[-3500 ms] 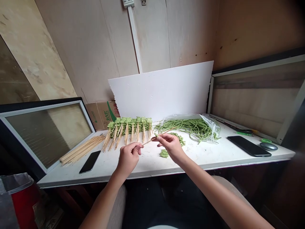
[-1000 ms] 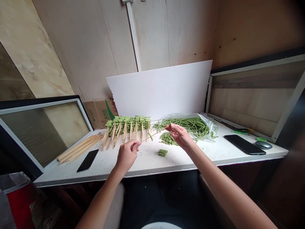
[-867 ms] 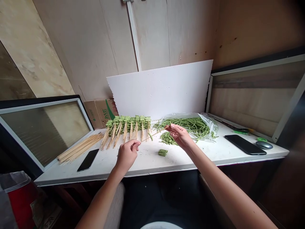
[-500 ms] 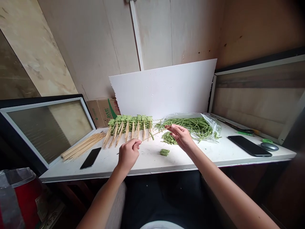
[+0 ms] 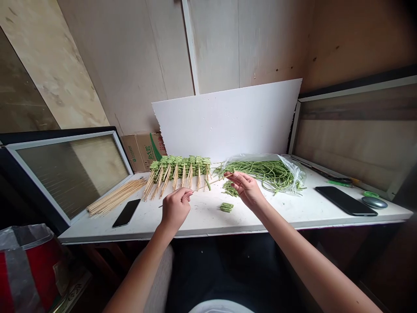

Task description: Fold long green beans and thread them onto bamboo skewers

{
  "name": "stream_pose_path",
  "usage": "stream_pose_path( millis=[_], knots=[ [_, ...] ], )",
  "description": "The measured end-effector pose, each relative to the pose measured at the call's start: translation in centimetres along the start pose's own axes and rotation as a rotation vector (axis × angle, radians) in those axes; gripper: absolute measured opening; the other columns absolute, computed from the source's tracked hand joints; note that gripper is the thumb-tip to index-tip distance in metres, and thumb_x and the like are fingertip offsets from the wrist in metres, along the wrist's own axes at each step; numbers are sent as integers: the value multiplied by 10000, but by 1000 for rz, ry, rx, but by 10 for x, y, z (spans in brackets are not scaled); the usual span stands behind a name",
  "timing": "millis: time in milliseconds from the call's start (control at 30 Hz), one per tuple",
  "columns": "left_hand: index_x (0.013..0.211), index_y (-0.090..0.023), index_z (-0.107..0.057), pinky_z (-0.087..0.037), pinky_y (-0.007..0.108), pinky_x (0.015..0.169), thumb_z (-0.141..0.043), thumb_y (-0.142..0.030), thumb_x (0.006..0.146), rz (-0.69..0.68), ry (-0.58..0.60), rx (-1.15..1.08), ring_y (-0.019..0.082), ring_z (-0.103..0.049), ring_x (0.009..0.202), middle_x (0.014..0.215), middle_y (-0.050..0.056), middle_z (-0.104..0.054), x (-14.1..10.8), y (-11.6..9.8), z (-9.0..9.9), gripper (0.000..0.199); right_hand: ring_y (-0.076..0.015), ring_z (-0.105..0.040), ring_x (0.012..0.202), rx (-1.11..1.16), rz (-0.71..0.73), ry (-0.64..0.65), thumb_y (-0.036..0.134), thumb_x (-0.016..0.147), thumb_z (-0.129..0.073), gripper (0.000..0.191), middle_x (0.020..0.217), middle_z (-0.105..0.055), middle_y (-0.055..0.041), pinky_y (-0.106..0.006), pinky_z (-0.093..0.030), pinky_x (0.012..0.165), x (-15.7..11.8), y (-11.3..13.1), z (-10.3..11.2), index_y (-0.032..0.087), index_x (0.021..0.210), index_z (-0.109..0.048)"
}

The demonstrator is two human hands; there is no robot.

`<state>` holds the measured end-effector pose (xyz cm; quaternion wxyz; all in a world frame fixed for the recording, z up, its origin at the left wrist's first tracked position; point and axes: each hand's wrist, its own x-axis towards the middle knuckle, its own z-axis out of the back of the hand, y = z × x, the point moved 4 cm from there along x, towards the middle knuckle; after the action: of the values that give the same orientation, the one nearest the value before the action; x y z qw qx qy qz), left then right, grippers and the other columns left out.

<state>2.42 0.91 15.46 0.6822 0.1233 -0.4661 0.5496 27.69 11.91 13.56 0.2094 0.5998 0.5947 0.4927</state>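
My left hand is closed in a fist around a thin wooden skewer, slanting up to the right over the table. The fingers of my right hand pinch its far end. One short piece of green bean sits on the skewer between my hands. Below my right hand lies a small row of cut bean pieces on the tabletop. A heap of cut pieces is beside it, partly hidden by that hand. Behind my left hand are stacked bean skewers with their sticks toward me.
Long green beans spill from a clear plastic bag at the back. Bare skewers and a phone lie left on the white table. Another phone and a grey mouse lie right. A white board stands behind.
The whole view has shifted slightly, with the table's contents appearing a little further right. Both hands keep hold of the skewer, and the bean piece stays in nearly the same spot on it.
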Motion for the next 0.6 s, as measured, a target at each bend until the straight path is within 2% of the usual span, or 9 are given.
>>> stream_pose_path(
  millis=[267, 500, 600],
  knots=[
    [852, -207, -742, -444, 265, 645, -540, -207, 942, 50, 32, -68, 179, -633, 631, 669, 17, -691, 1, 7, -2, 222, -300, -696, 1192, 6, 34, -6, 476, 751, -882, 283, 1088, -801, -88, -325, -576, 805, -2, 2, -3, 247, 881, -776],
    [845, -201, -740, -416, 261, 600, -511, -262, 985, 75, 107, -105, 173, -615, 599, 663, 25, -679, 3, 13, -3, 275, -313, -723, 1130, -70, 92, -9, 468, 726, -902, 303, 1057, -805, -99, -346, -597, 747, -3, 8, -4, 248, 908, -801],
    [831, -203, -740, -405, 259, 591, -497, -240, 979, 73, 144, -104, 175, -616, 604, 685, 35, -694, 2, 11, -7, 288, -314, -734, 1090, -133, 117, 16, 469, 722, -903, 285, 1013, -807, -86, -358, -610, 736, -7, 6, -11, 245, 867, -803]
  ],
)
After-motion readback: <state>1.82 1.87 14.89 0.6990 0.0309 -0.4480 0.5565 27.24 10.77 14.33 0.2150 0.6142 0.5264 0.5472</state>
